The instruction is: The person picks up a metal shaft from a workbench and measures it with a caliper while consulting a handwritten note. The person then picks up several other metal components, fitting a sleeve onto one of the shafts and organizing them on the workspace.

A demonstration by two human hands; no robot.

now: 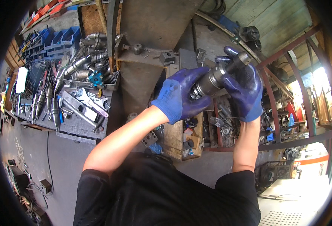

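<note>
A dark metal tool holder (212, 80), with a ringed flange and a narrower silvery end pointing up and to the right, is held in the air in front of me. My left hand (179, 92), in a blue and purple coated glove, is wrapped round its thicker lower-left end. My right hand (246, 90), gloved alike, holds it nearer the narrow end, palm beneath it and some fingertips showing beyond it. The holder hides part of the right fingers.
On the left, a workbench (79, 134) bears several tool holders, a blue cutter (96, 78), and wrenches (87, 100). Blue bins (70, 35) stand behind. A metal block (167, 57) sits on the bench ahead. A rusty red metal frame (275, 109) rises on the right.
</note>
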